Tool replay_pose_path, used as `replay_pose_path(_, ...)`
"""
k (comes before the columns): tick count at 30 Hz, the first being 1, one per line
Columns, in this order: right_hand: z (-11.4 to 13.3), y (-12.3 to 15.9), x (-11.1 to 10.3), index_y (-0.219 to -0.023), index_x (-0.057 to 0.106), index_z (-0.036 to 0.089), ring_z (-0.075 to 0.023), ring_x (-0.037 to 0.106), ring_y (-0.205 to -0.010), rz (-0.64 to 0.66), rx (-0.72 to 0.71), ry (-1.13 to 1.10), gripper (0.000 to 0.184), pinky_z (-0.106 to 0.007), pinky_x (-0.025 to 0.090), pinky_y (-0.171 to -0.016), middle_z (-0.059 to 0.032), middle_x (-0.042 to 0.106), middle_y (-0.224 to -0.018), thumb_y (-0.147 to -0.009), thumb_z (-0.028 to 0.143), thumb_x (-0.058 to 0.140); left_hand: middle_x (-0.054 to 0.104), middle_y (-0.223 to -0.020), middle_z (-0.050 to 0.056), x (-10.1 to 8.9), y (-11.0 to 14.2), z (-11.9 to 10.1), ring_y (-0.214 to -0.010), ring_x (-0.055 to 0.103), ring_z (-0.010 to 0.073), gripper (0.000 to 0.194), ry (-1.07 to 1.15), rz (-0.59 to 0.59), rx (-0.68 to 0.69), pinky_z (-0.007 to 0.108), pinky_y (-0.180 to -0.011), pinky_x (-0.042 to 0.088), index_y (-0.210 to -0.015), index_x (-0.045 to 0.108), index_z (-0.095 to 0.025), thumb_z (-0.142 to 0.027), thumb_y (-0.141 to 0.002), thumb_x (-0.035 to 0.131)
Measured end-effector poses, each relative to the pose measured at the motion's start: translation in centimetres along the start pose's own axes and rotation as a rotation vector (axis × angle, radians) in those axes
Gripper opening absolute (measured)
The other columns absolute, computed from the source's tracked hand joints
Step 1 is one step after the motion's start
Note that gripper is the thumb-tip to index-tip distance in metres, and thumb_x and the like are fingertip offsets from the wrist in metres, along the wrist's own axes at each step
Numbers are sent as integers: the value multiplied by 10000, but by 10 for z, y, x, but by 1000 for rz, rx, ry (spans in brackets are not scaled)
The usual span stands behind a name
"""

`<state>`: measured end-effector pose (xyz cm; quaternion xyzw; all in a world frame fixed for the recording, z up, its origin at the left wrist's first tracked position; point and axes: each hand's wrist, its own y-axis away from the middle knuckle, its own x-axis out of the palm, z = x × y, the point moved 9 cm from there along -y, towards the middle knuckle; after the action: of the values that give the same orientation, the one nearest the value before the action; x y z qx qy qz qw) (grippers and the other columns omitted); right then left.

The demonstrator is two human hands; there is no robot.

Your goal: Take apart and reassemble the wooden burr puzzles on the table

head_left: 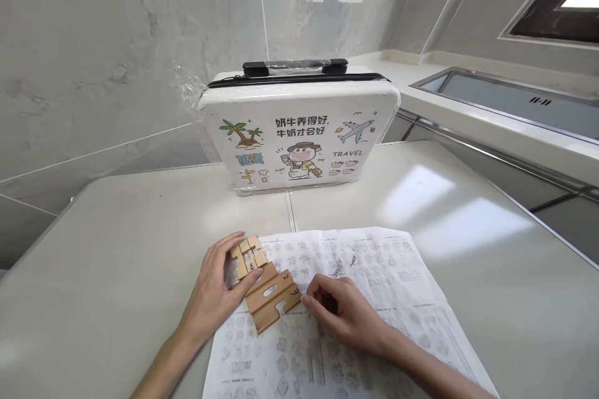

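A wooden puzzle of numbered notched bars lies on a printed instruction sheet on the table. My left hand curls round the puzzle's left side, fingers on the stacked upper block and thumb beneath it. My right hand rests on the sheet just right of the puzzle, fingers curled, fingertips touching the end of the flat bars marked 2 and 3. Whether it grips anything is hidden.
A white film-wrapped suitcase with cartoon prints and a black handle stands at the back of the light table. A counter with a steel sink runs along the right. Grey marble walls are behind.
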<state>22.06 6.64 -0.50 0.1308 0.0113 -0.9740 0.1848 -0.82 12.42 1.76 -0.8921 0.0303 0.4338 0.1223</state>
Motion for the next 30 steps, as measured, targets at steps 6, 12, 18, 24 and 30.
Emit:
replay_pose_path(6,-1,0,0,-806,575,214,-113,469,-537,1,20,20,249,-242,339,-533,42,545,-602,-1023,335,593,639,-1465,82,1,-2,4,-1330,619,330,627,13,0,-51,488,-1106,519,-1415,541,-308,-595,-898,749)
replay_pose_path(12,-1,1,0,-808,582,216,-121,481,-539,-4,16,12,259,-239,363,-528,36,551,-596,-1028,352,591,679,-1397,81,6,-6,-2,-1251,659,326,614,47,18,-82,457,-1021,560,-1379,582,-303,-601,-876,767)
replay_pose_path(18,-1,1,0,-813,580,215,-121,486,-543,10,21,3,257,-239,367,-532,33,561,-609,-1028,354,593,695,-1374,69,6,-6,5,-1205,683,310,599,78,-1,-137,429,-981,575,-1355,588,-307,-609,-870,769)
replay_pose_path(24,1,1,-1,-803,567,216,-117,475,-543,7,21,0,272,-242,362,-536,40,551,-609,-1030,361,603,713,-1355,67,0,-5,10,-1195,691,324,614,55,-42,-179,439,-968,576,-1328,629,-314,-660,-841,774)
replay_pose_path(30,1,0,-1,-804,567,215,-113,464,-544,8,19,5,268,-242,349,-537,47,536,-600,-1020,366,614,724,-1359,80,-11,-1,15,-1210,699,338,631,111,-141,-232,448,-973,579,-1325,655,-305,-673,-827,777)
